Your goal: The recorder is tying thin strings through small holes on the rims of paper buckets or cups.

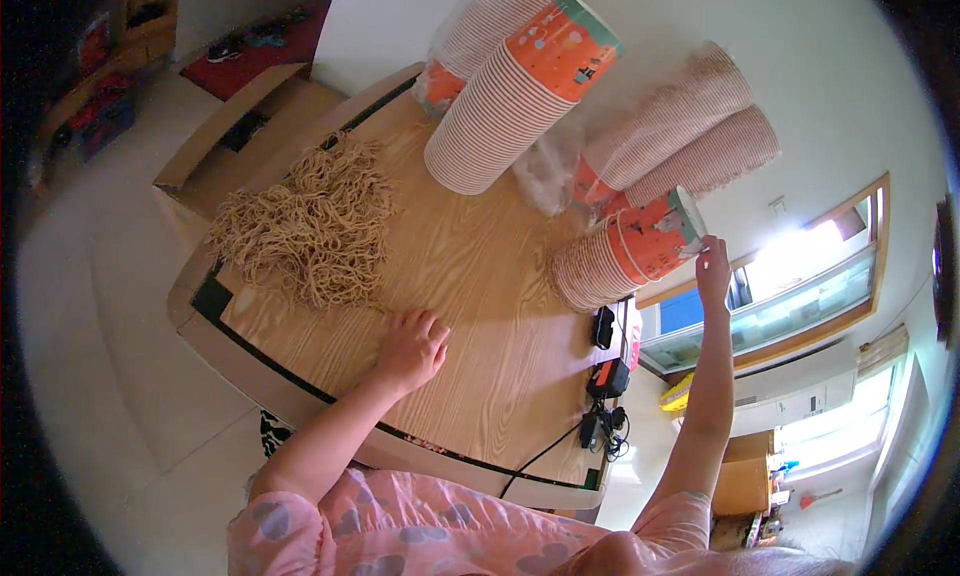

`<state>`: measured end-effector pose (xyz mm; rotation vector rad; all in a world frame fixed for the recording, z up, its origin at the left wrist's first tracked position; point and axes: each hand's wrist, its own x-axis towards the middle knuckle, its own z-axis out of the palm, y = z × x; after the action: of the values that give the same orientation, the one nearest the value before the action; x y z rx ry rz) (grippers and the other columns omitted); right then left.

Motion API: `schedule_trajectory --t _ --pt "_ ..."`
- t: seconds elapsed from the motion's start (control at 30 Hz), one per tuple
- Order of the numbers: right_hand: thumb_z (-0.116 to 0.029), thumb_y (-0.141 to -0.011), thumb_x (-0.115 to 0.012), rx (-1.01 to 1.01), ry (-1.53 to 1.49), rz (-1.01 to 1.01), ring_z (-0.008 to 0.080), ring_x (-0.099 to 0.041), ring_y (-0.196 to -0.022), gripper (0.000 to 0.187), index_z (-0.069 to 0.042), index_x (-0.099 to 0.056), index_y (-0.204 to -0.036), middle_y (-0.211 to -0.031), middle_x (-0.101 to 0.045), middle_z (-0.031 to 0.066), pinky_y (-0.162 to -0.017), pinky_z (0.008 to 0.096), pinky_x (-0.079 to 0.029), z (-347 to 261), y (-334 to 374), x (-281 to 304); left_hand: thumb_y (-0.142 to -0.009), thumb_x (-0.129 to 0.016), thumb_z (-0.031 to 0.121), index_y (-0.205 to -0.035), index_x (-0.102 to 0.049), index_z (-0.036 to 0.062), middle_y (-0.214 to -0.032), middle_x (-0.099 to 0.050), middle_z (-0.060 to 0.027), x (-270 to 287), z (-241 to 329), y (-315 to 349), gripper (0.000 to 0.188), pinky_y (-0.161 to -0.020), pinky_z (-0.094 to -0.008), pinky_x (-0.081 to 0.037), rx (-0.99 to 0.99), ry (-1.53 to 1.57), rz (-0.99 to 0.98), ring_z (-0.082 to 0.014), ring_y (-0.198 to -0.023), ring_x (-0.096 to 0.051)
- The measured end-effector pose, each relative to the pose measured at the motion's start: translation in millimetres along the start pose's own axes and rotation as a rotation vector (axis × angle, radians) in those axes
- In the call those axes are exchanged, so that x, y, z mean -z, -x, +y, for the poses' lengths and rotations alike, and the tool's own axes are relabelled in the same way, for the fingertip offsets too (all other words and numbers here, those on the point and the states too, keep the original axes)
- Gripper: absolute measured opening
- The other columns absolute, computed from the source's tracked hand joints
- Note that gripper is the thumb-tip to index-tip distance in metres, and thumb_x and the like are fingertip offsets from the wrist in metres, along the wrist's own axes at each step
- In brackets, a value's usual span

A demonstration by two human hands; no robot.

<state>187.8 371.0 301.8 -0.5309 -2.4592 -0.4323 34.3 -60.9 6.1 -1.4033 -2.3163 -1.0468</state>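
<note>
My left hand [415,348] rests on the wood-grain tabletop, holding nothing, its fingers loosely bent and slightly apart. Near it lies a tangled heap of tan twine [310,226]. My right arm reaches out to the right, and my right hand [713,268] pinches the end edge of the top orange-and-teal paper cup [655,231]. That cup sits on a short nested stack of paper cups [590,271], whose lower part shows pale, rough-looking rims. Farther back stands a taller stack of the same cups [500,116].
Plastic-wrapped cup stacks [670,116] lean by the wall behind. Along the table's right edge are a black-and-orange device [607,378] and tangled black cables [605,428]. A cardboard box [240,126] with its flap up adjoins the table's far left.
</note>
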Motion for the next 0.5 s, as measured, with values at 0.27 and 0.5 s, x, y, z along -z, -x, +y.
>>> schedule_trajectory --t 0.27,0.5 --pt "0.003 -0.077 -0.05 0.021 -0.006 -0.013 0.0344 -0.06 -0.081 0.034 -0.013 -0.051 -0.107 -0.096 -0.053 0.0114 -0.064 0.0433 -0.05 -6.6 6.0 -1.9 -0.074 -0.063 0.02 -0.096 -0.056 0.0071 -0.11 -0.053 -0.0139 2.6 2.6 -0.1 0.027 -0.092 -0.0471 -0.035 -0.011 -0.002 0.025 -0.0302 -0.108 -0.047" --pt "0.005 -0.076 -0.051 0.023 0.011 -0.005 0.036 -0.059 -0.084 0.034 -0.01 -0.051 -0.107 -0.099 -0.054 0.0124 -0.067 0.0439 -0.05 -9.2 8.5 -4.2 -0.076 -0.063 0.022 -0.098 -0.056 0.0072 -0.111 -0.053 -0.0138 -3.7 -0.6 1.2 0.028 -0.092 -0.0471 -0.034 -0.014 0.0 0.014 -0.03 -0.109 -0.047"
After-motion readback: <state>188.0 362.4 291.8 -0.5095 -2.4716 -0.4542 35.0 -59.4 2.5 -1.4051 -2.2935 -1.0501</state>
